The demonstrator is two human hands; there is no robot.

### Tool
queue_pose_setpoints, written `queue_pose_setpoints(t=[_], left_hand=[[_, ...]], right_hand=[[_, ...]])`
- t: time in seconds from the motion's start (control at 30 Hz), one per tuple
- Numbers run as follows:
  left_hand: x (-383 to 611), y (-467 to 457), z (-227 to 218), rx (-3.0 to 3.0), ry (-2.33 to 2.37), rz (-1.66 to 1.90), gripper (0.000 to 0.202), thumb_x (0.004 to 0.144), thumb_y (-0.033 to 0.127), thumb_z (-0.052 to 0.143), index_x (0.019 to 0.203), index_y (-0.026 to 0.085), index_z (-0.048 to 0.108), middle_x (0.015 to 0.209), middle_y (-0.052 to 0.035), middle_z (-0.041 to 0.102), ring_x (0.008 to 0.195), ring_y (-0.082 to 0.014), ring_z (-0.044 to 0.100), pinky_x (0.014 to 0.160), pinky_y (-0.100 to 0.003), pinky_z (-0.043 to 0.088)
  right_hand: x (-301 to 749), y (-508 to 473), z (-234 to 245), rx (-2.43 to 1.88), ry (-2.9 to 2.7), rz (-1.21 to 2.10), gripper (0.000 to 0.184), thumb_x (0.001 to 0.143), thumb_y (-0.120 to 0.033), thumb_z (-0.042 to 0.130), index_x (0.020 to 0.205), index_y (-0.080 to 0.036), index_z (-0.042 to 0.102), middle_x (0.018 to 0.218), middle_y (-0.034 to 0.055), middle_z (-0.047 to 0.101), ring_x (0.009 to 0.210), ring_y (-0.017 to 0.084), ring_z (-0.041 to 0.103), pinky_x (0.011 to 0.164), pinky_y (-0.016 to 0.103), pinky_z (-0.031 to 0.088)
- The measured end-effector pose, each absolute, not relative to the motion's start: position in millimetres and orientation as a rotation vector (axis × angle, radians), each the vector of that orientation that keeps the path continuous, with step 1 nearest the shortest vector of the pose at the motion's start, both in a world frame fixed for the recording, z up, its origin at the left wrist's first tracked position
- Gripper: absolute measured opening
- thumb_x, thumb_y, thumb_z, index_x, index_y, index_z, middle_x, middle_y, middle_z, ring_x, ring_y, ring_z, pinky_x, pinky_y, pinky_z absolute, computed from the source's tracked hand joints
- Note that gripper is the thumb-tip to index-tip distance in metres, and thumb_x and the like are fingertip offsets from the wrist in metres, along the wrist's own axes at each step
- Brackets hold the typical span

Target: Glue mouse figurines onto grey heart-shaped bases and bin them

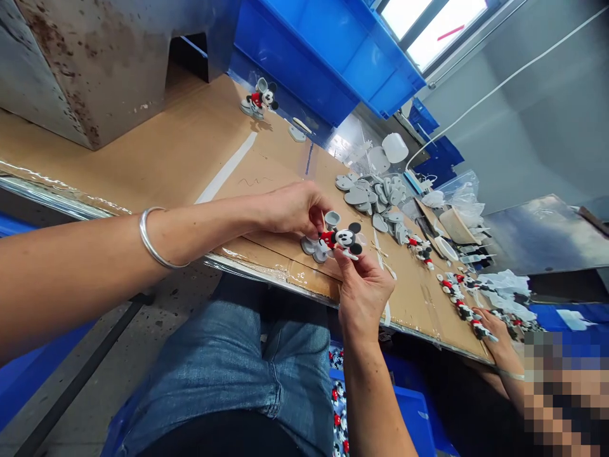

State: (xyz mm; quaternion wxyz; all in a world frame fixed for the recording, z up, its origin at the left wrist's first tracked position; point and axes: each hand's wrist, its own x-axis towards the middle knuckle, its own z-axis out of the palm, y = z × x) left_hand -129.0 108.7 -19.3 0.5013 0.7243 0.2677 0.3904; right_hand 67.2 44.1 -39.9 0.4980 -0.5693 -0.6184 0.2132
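Between my two hands is a Mickey Mouse figurine with black ears, a red body and a grey base with a small grey cup beside its body. My left hand, with a silver bangle on the wrist, pinches the figurine near its body and the cup. From below, my right hand grips it under the head with thumb and fingers. Part of the body is hidden by my fingers. A similar figurine stands on a grey base farther back on the cardboard-covered table.
Right of my hands lies a pile of grey bases. Several loose figurines lie near a co-worker's hand. A rusty metal housing stands at the left, and a blue crate sits behind the table.
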Motion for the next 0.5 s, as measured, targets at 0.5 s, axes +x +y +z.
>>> queue_pose_setpoints(t=[0.5], left_hand=[[-128.8, 113.3, -23.6, 1.743, 0.69, 0.96, 0.015, 0.066, 0.001, 0.069, 0.077, 0.011, 0.073, 0.07, -0.0029, 0.071, 0.068, -0.0147, 0.065, 0.06, -0.024, 0.045]], right_hand=[[63.4, 48.6, -48.4, -1.367, -1.45, 0.541, 0.024, 0.08, -0.039, 0.075, 0.092, -0.018, 0.077, 0.084, 0.0027, 0.074, 0.078, 0.02, 0.066, 0.077, 0.033, 0.052]])
